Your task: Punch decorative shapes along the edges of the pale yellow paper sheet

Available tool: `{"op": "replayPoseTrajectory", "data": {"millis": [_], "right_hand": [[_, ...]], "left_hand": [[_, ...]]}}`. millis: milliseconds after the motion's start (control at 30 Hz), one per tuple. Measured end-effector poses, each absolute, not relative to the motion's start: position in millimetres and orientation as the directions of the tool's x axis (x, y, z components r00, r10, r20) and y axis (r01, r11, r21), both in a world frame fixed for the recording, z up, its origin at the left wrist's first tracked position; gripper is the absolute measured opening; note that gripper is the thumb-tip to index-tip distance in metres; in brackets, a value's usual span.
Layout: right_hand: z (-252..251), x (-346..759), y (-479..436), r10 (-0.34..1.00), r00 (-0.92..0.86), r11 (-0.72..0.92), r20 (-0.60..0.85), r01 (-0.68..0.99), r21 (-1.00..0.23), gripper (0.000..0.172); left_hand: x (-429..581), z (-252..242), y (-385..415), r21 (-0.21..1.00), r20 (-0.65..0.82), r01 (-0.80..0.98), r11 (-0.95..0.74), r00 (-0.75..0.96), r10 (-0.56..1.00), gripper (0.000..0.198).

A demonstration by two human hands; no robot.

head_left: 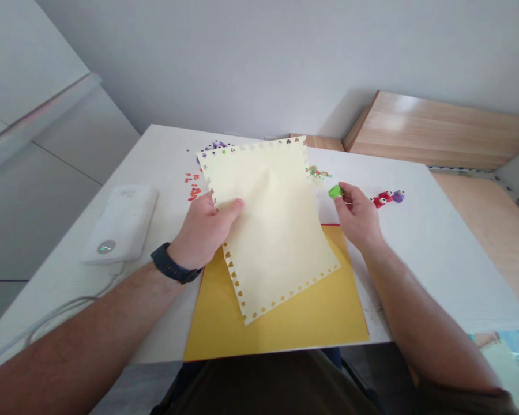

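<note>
A pale yellow paper sheet (277, 230) hangs tilted above a darker yellow sheet (285, 328) on the table. Small cut-outs, hearts and stars among them, run along its edges. My left hand (203, 230) grips its left edge, thumb on the front and fingers hidden behind. To the right of the sheet, my right hand (358, 214) holds a small green punch (335, 192) between thumb and fingers, apart from the paper. Red and purple punches (387, 198) lie just beyond that hand.
A white power bank (123, 225) with a cable rests at the table's left. Red paper bits (194, 192) and green bits (318, 172) lie behind the sheet, near purple pieces (216, 144). A wall stands behind the white table (432, 248).
</note>
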State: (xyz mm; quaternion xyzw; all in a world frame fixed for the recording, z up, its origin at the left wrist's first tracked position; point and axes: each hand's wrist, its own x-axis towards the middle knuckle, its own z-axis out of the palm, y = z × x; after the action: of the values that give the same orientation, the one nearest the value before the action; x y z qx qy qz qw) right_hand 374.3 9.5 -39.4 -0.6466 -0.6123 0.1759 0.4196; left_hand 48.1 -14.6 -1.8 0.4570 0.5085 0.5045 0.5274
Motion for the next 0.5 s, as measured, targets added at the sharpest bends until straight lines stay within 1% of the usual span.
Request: {"op": "replayPoseTrajectory", "data": {"millis": [100,167,200,267,333,400,500], "right_hand": [[-41.4,374.6,11.7,0.964,0.213,0.062,0.160,0.404,-0.913,0.043],[-39.9,374.3,12.4,0.969,0.224,0.045,0.105,0.258,-0.965,0.040],[-38.6,374.0,12.3,0.967,0.234,0.048,0.100,0.216,-0.975,0.039],[-35.7,373.3,11.6,0.957,0.265,0.060,0.117,0.215,-0.975,0.038],[-33.6,372.2,10.4,0.951,0.284,0.044,0.122,0.265,-0.963,0.038],[-32.5,371.1,9.0,0.954,0.285,0.012,0.094,0.279,-0.960,0.038],[-32.8,371.5,7.8,0.961,0.273,-0.024,0.042,0.235,-0.972,0.039]], "left_hand": [[48.0,-2.4,-14.6,0.995,-0.076,-0.066,0.074,-0.025,0.997,0.044],[47.7,-2.9,-14.5,0.995,-0.077,-0.058,0.076,-0.021,0.997,0.046],[47.5,-3.2,-14.5,0.996,-0.074,-0.053,0.073,-0.017,0.997,0.047],[47.1,-3.7,-14.5,0.996,-0.072,-0.046,0.071,-0.014,0.997,0.047],[47.0,-3.5,-14.7,0.996,-0.081,-0.042,0.080,-0.018,0.997,0.045],[47.3,-2.2,-15.2,0.996,-0.086,-0.033,0.085,-0.029,0.996,0.044],[48.4,0.7,-15.9,0.997,-0.071,-0.026,0.070,-0.043,0.997,0.045]]}}
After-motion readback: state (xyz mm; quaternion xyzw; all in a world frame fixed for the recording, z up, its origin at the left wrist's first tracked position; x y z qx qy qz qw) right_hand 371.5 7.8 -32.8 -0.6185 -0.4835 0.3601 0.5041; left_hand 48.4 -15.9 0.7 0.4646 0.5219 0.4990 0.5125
